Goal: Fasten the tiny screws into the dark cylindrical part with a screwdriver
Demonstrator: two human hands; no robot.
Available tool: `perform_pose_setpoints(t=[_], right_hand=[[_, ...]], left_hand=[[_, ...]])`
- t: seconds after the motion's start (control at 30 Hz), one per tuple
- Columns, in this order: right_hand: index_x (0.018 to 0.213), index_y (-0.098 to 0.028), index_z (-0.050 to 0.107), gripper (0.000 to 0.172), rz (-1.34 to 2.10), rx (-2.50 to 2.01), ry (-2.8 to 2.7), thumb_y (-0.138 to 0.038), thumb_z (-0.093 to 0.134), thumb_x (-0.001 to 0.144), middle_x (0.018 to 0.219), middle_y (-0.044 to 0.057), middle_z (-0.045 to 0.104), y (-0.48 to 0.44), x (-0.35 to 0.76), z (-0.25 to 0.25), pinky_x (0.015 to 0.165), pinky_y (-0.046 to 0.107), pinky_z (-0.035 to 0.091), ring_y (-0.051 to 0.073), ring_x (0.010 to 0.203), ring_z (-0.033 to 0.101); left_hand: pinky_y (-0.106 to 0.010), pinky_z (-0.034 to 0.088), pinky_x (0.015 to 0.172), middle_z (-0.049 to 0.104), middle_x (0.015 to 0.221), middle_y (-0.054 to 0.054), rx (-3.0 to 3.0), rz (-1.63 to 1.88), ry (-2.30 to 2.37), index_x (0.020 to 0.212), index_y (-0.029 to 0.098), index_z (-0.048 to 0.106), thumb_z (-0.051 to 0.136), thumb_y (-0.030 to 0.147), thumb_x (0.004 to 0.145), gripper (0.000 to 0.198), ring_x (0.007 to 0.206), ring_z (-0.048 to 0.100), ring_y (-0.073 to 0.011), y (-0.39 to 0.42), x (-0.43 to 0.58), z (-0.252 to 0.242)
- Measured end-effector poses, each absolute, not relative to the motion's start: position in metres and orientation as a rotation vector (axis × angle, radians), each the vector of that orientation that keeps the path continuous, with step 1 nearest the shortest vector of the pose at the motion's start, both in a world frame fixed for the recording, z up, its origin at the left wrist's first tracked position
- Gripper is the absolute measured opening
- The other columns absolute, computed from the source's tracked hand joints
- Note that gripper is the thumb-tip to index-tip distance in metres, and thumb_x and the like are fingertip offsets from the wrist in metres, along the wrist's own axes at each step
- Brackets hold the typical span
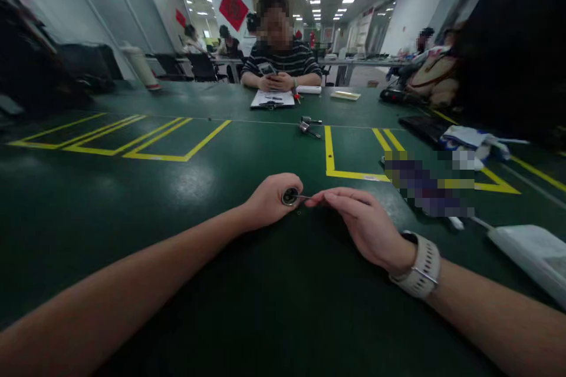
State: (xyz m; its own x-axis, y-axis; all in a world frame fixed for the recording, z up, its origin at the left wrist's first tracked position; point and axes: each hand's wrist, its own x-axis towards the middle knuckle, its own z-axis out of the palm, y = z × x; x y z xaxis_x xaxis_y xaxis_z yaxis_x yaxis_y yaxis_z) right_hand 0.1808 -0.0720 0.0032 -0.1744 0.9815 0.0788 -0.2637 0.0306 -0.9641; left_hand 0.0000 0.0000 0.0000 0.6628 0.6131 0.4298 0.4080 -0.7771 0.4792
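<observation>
My left hand [270, 203] is wrapped around a small round metal cylinder [289, 196], whose open end faces me and shows a dark inside. From the right, my right hand [360, 218] pinches a thin metal rod [305, 197]. The rod's far tip reaches the rim of the cylinder, but whether it goes inside is too small to tell. A tiny ring [299, 212] lies on the table just below the cylinder. Farther off, two shiny metal parts with thin shafts [309, 127] lie close together.
Yellow tape outlines [329, 153] mark the green table [212, 235]. At right are a blurred-out object [424, 188], a white box [530, 247], a white-and-blue cloth [473, 141] and a dark flat object [420, 128]. Opposite, a person holds a phone [267, 69] above a clipboard [272, 99].
</observation>
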Motion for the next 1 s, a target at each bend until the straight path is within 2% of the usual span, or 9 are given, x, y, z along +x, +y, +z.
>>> perform_pose_setpoints(t=[0.17,0.37,0.57,1.0], right_hand=[[0.081,-0.022,0.075,0.016,1.309,-0.938,-1.201,-0.025,0.059,0.082,0.087,0.003,0.073,-0.0742,0.1785,0.0047,0.091,0.036,0.040,0.019,0.094,0.061],[0.092,-0.025,0.072,0.017,1.206,-1.027,-1.388,-0.031,0.058,0.085,0.097,0.001,0.070,-0.0766,0.1812,0.0014,0.088,0.037,0.044,0.019,0.097,0.061],[0.093,-0.025,0.072,0.017,1.221,-1.029,-1.445,-0.031,0.058,0.086,0.098,0.002,0.070,-0.0756,0.1815,0.0001,0.089,0.037,0.043,0.019,0.098,0.061],[0.084,-0.021,0.073,0.014,1.426,-0.958,-1.193,-0.025,0.060,0.081,0.089,0.003,0.071,-0.0730,0.1800,0.0095,0.083,0.034,0.042,0.018,0.091,0.060]], left_hand=[[-0.022,0.035,0.055,0.047,0.063,0.004,2.553,0.852,0.843,0.066,0.016,0.048,0.054,0.016,0.075,0.011,0.058,0.045,-0.0098,0.0027,-0.0013,0.0002],[-0.022,0.034,0.055,0.048,0.065,0.003,2.624,0.812,0.952,0.068,0.016,0.049,0.056,0.013,0.075,0.011,0.060,0.047,-0.0107,0.0026,-0.0011,-0.0012],[-0.023,0.034,0.055,0.048,0.064,0.003,2.654,0.785,0.985,0.067,0.016,0.048,0.055,0.010,0.075,0.012,0.060,0.046,-0.0108,0.0018,-0.0007,-0.0011],[-0.021,0.034,0.054,0.046,0.062,0.004,2.533,0.829,0.860,0.065,0.016,0.047,0.057,0.014,0.074,0.014,0.057,0.044,-0.0092,0.0009,-0.0003,0.0033]])
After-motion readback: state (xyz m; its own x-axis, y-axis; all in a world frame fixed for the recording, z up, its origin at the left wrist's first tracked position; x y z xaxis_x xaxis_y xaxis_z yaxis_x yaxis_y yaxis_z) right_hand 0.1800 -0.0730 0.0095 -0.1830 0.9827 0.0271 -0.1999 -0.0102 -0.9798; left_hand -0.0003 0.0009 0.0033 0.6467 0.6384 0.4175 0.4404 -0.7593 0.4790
